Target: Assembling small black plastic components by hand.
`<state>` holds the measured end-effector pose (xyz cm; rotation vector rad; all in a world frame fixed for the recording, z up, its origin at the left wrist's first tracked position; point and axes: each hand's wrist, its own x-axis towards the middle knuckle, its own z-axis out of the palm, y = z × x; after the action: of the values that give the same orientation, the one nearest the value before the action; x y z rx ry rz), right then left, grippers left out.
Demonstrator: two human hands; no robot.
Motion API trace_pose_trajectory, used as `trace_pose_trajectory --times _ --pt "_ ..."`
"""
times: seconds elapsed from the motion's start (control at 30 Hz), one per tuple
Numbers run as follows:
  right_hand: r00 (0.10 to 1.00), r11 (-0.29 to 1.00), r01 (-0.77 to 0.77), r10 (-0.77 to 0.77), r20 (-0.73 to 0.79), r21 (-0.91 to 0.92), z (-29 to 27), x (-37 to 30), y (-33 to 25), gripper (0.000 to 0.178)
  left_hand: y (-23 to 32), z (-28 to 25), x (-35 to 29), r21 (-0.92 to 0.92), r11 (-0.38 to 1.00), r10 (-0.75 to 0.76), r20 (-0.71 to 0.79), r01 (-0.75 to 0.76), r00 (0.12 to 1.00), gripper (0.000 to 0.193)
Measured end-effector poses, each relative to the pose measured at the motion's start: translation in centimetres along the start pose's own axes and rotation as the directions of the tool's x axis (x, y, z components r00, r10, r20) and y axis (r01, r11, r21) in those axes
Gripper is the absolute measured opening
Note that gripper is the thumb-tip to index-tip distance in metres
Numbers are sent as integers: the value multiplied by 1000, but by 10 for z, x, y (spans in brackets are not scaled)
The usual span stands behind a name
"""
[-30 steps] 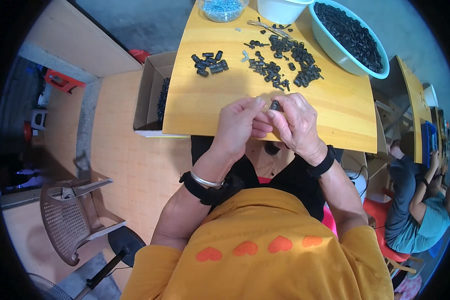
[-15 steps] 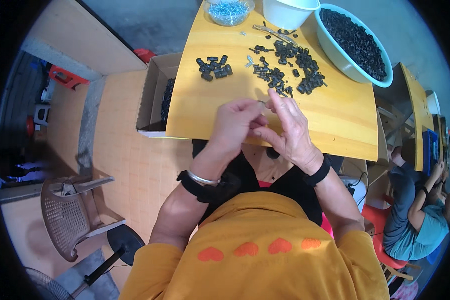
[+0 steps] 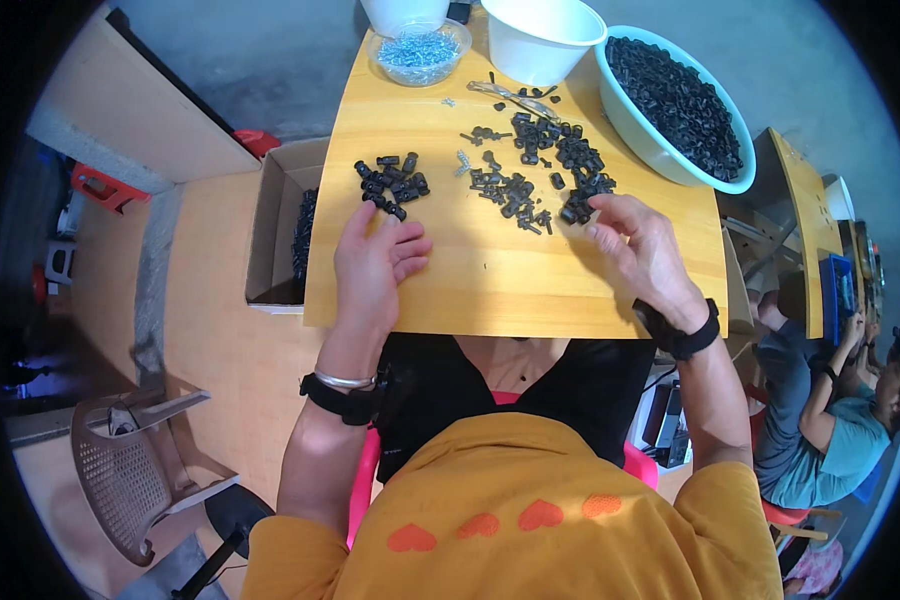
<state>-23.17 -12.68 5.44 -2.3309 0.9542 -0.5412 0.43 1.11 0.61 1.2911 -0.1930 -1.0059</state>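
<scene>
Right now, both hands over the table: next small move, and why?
Probably pinch a black piece from the larger pile with the right hand: it's open at the pile's near edge, while the left hand looks empty by the smaller cluster.

Bright light, seemingly from overhead, washes the counter (image 3: 570, 300), where a soft shadow spreads from the centre toward twelve o'clock. At nine o'clock the doorway (image 3: 40, 220) sinks into near-darkness. Fisheye distortion bends outer edges, black vignetting swallows corners, and small black parts (image 3: 576, 153) lose detail.
</scene>
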Motion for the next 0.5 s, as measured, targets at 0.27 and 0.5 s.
trace_pose_trajectory --times 0.27,0.5 --pt "998 987 -16 6 -62 -159 -9 41 30 8 -9 13 -6 22 990 135 53 -136 990 30" --pt "968 870 231 -251 12 -436 13 63 22 6 -13 46 -6 -13 999 46 226 -44 973 18"
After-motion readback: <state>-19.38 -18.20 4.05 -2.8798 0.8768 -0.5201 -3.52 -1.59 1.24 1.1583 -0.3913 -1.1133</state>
